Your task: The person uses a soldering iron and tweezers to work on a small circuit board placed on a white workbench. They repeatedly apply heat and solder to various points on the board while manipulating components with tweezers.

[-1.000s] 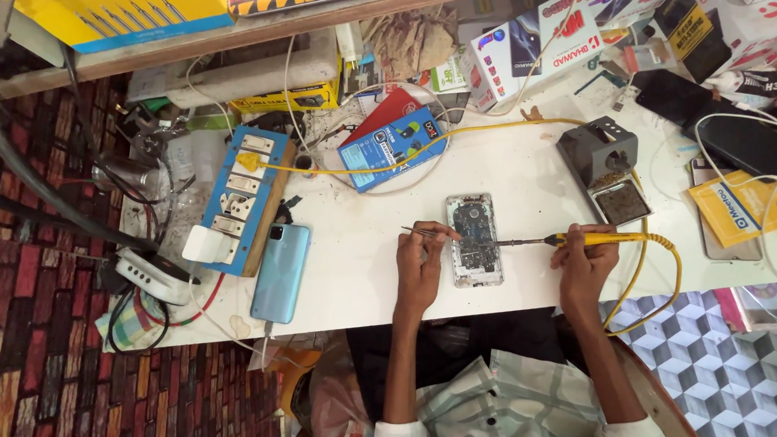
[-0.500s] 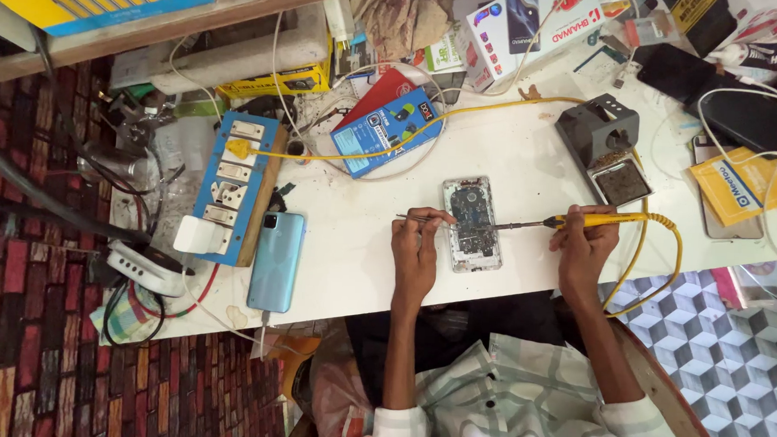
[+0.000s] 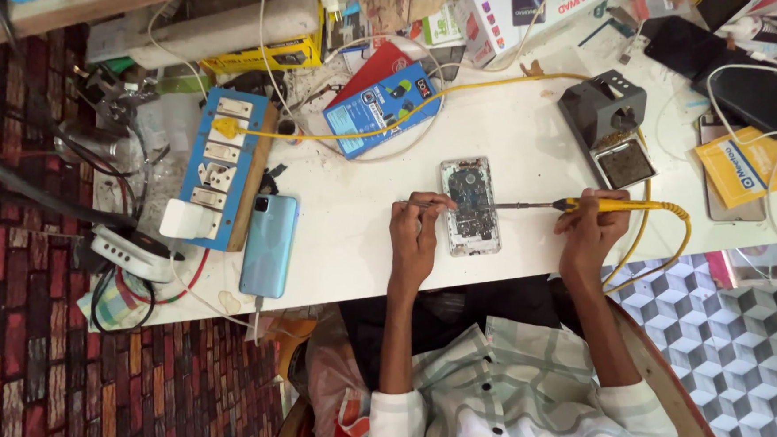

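Fingers (image 3: pixel 432 203) of the left hand (image 3: pixel 414 238) pinch a thin tool, steadying the opened phone (image 3: pixel 470 205) flat on the white desk (image 3: pixel 362 208). Closed around a yellow soldering iron (image 3: pixel 615 206), the right hand (image 3: pixel 590 233) aims its tip at the board. Farther off: one iron stand (image 3: pixel 610 124), one blue phone (image 3: pixel 269 244).

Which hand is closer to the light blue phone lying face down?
Left. The left hand is beside the opened phone, nearer the blue phone; the right hand is farther away.
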